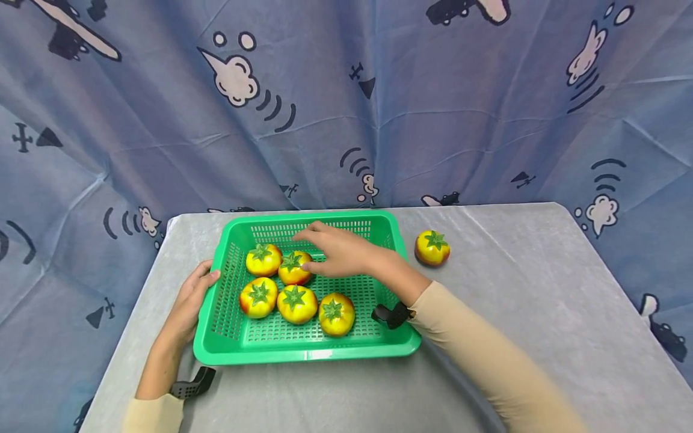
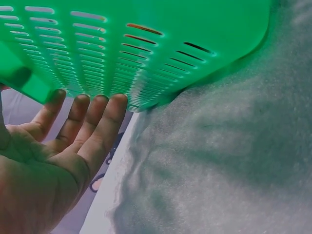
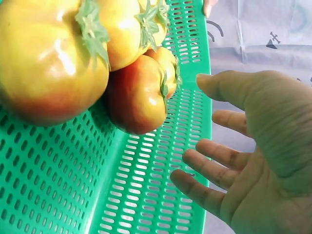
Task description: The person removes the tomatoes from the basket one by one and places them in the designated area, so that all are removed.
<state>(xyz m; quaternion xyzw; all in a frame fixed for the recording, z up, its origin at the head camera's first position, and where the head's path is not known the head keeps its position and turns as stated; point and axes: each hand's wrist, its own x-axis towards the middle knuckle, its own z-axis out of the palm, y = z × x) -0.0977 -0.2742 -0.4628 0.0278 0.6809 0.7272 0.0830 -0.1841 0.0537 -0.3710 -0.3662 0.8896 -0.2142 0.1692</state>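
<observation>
Several yellow-and-red tomatoes (image 1: 294,305) with green star-shaped tops sit in a green plastic basket (image 1: 305,355), grouped toward its left and middle. At the basket's left side, my left hand (image 1: 190,297) holds the rim, thumb over the edge; its fingers (image 2: 105,122) touch the slotted outer wall. Over the inside of the basket reaches my right hand (image 1: 341,251), fingers spread and holding nothing. Its thumb overlaps the nearest back-row tomato (image 1: 295,269) in the head view, but the right wrist view shows a gap between hand and tomatoes (image 3: 139,97).
Right of the basket, one more tomato (image 1: 432,248) lies on the table covered with grey cloth (image 1: 520,288). Behind the table hangs a blue patterned curtain (image 1: 325,90). A black wrist strap (image 1: 392,315) is on the right wrist, another (image 1: 194,383) on the left.
</observation>
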